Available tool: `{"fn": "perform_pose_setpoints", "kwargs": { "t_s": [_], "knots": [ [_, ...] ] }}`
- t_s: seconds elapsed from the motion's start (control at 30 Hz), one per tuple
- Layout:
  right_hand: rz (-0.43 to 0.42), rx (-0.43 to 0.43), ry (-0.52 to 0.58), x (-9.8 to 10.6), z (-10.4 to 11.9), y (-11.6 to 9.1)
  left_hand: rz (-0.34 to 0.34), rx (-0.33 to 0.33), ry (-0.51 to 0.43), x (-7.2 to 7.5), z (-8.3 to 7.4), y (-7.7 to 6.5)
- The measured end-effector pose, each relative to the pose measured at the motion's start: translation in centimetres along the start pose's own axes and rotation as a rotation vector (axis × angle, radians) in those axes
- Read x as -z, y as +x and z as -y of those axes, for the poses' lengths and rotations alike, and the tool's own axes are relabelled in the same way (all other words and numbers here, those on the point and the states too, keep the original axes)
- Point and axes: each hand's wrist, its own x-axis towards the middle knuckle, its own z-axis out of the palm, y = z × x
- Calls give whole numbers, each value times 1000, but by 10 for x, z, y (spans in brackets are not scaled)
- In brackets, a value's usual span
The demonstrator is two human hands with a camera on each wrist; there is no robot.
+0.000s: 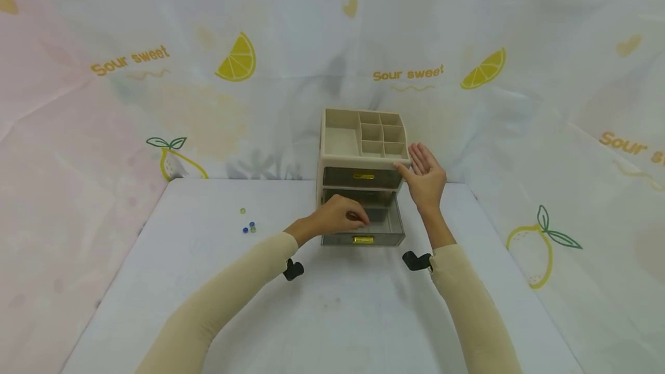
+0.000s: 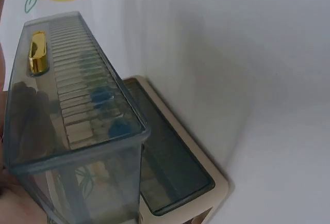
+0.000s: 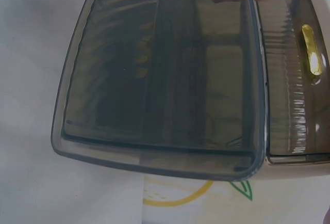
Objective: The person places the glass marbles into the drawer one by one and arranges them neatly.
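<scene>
A cream desktop organizer [image 1: 340, 161] stands at the table's back, its lower clear grey drawer [image 1: 337, 240] pulled out. My left hand [image 1: 337, 214] reaches over this drawer with bent fingers pointing down into it. Thumb and fingertips come close together; whether something small is between them is hidden. In the left wrist view, blurred blue spots [image 2: 102, 96] show through the drawer's clear plastic. At the organizer's right front corner is my right hand [image 1: 428, 182], its thumb touching the top edge and its fingers extended along the side.
Several small round pieces, blue [image 1: 245, 230] and yellow-green [image 1: 242, 210], lie on the white table [image 1: 208, 270] left of the organizer. The upper drawer [image 1: 337, 177] is closed. A printed cloth backdrop [image 1: 291, 131] hangs close behind.
</scene>
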Motion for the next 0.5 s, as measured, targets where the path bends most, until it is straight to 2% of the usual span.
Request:
{"fn": "perform_pose_setpoints", "kwargs": {
  "t_s": [0.13,0.4,0.5],
  "knots": [
    [3,14,-1,-1,0,0,-76,-6,-14,2,2,-9],
    [7,18,8,1,-1,-2,-230,-16,-220,8,6,-34],
    [10,18,9,1,-1,-1,-287,16,-272,17,-3,-43]
  ]
}}
